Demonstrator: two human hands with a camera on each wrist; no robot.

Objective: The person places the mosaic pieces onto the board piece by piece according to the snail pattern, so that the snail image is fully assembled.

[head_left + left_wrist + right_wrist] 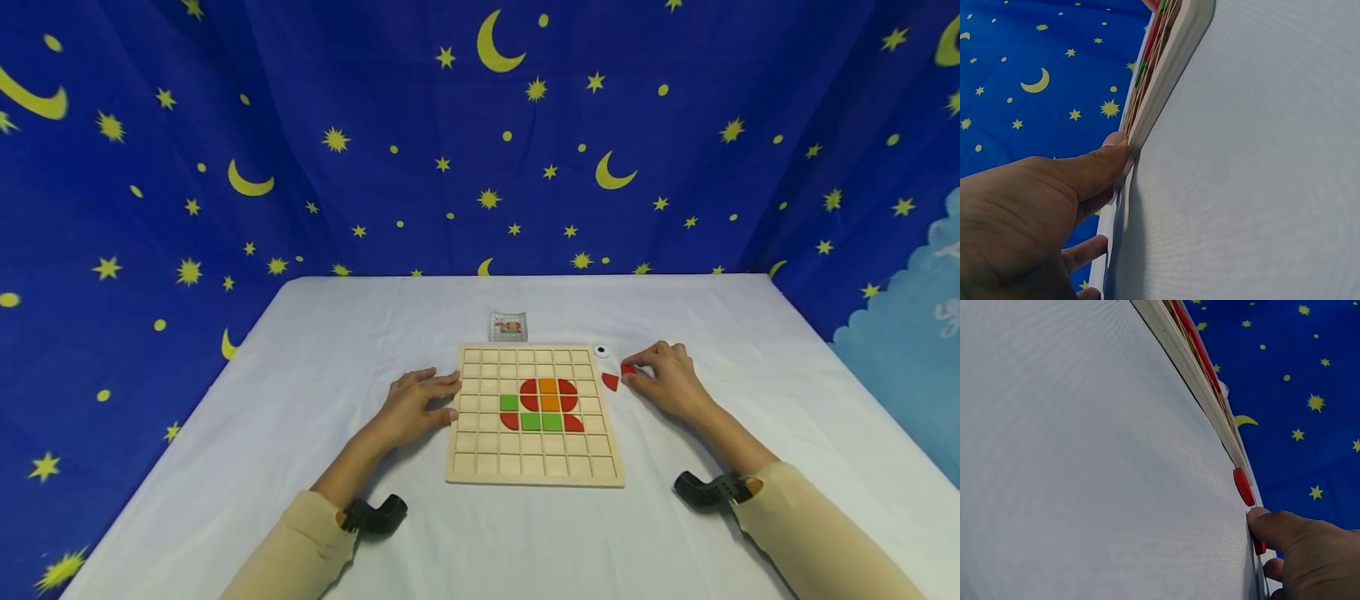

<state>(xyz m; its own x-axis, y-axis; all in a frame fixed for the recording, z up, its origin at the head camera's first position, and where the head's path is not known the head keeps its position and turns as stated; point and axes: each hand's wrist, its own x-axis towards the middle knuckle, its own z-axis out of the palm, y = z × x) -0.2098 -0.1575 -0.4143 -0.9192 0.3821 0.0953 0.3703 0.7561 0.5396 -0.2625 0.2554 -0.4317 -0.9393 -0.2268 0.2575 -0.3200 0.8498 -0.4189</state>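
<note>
A wooden grid board lies flat on the table, with red, orange and green tiles set in its middle cells. My left hand rests at the board's left edge, its thumb and fingertips touching the rim, fingers fairly straight. In the left wrist view the thumb lies against that edge. Right of the board, my right hand pinches a red tile between thumb and fingers; its full outline is partly covered. Close by lies a loose red quarter-circle tile, also visible in the right wrist view.
A white disc with a black dot sits by the board's upper right corner. Behind the board is a small picture card with a coloured grid pattern. White cloth covers the table, and a blue star-and-moon curtain hangs behind.
</note>
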